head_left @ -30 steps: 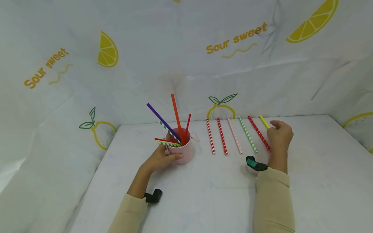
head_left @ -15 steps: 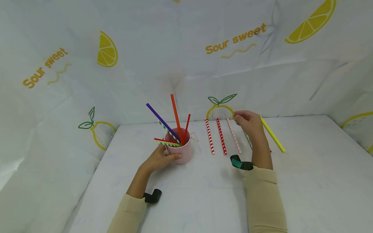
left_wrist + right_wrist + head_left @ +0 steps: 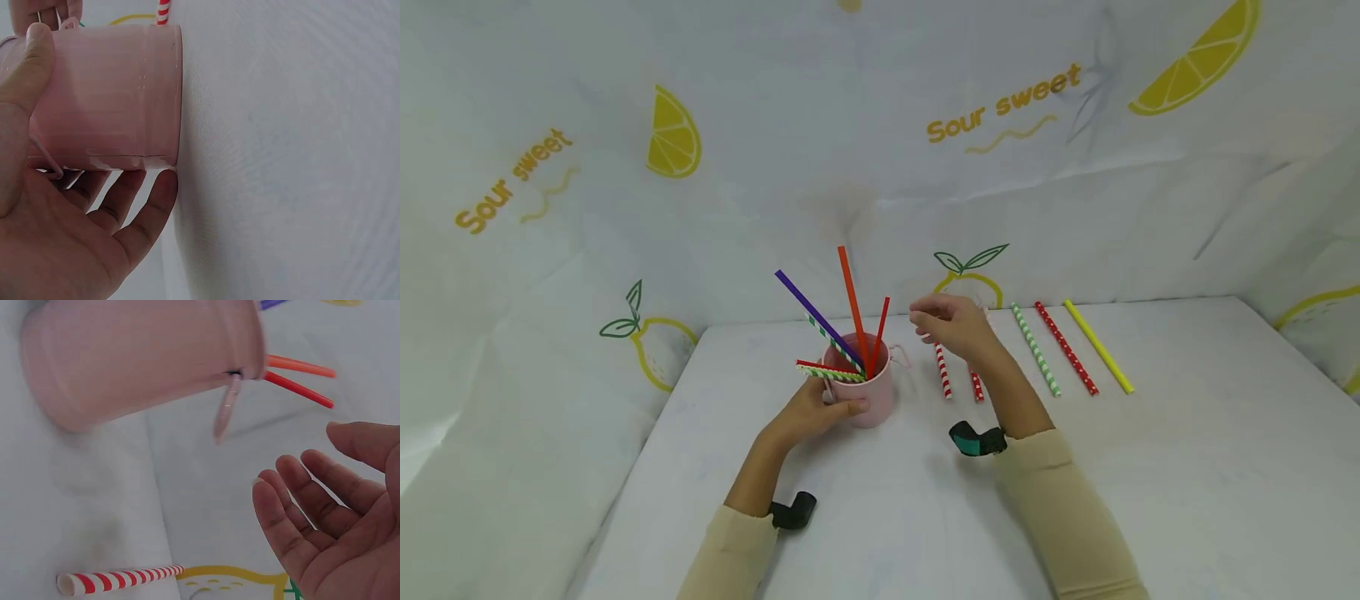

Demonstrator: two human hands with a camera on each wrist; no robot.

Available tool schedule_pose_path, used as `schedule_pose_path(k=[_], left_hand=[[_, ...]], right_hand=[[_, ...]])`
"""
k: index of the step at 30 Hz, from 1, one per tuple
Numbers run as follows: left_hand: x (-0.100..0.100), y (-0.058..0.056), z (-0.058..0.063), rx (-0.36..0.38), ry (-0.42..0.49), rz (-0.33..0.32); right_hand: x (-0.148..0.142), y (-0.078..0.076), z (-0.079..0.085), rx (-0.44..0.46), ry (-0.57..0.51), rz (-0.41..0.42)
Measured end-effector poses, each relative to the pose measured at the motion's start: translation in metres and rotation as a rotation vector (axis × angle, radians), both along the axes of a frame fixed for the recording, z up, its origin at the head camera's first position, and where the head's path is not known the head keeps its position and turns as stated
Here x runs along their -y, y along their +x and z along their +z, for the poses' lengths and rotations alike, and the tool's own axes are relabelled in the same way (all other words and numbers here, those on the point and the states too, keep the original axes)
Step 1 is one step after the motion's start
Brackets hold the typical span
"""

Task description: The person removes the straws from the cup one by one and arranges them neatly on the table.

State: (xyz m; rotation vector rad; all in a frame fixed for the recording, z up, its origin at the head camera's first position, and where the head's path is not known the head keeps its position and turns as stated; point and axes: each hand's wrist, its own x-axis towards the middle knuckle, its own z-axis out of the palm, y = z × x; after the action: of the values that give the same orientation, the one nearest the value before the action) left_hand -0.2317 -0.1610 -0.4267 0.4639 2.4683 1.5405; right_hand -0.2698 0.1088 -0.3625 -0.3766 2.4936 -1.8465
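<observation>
My left hand [image 3: 812, 412] grips a small pink bucket [image 3: 877, 404] on the table, thumb on the near side and fingers behind. Several straws lean out of it: a purple straw [image 3: 808, 304], an orange straw [image 3: 852, 292], a red straw [image 3: 882, 329] and green-and-white ones. My right hand [image 3: 955, 325] hovers right of the bucket, over the left end of a row of straws. In the right wrist view its fingers [image 3: 272, 503] are loosely bent with nothing between them. Below it lie a red-and-white striped straw [image 3: 943, 372] and a red dotted straw [image 3: 977, 387], both partly hidden.
Further right in the row lie a green-and-white straw [image 3: 1036, 350], another red dotted straw [image 3: 1067, 348] and a yellow straw [image 3: 1099, 346]. A pink straw is mostly covered by the right hand. A white lemon-print sheet [image 3: 775, 200] rises behind the table's back edge.
My right hand has let go of the yellow straw at the row's right end and swept left across the row toward the bucket. My left hand has stayed on the bucket.
</observation>
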Motion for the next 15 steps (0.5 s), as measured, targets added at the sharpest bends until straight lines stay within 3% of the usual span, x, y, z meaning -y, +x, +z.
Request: schedule_pose_path(k=[8,12,15], left_hand=[[0.001,-0.001,0.0,-0.019,0.003,0.002],[0.001,-0.001,-0.003,-0.007,0.002,0.002],[0.002,0.0,-0.004,-0.014,0.005,0.007]], right_hand=[[0.031,-0.004,-0.01,-0.045,0.187,0.15],[0.043,0.0,-0.014,-0.066,0.244,0.133],[0.049,0.001,-0.016,-0.152,0.267,0.085]])
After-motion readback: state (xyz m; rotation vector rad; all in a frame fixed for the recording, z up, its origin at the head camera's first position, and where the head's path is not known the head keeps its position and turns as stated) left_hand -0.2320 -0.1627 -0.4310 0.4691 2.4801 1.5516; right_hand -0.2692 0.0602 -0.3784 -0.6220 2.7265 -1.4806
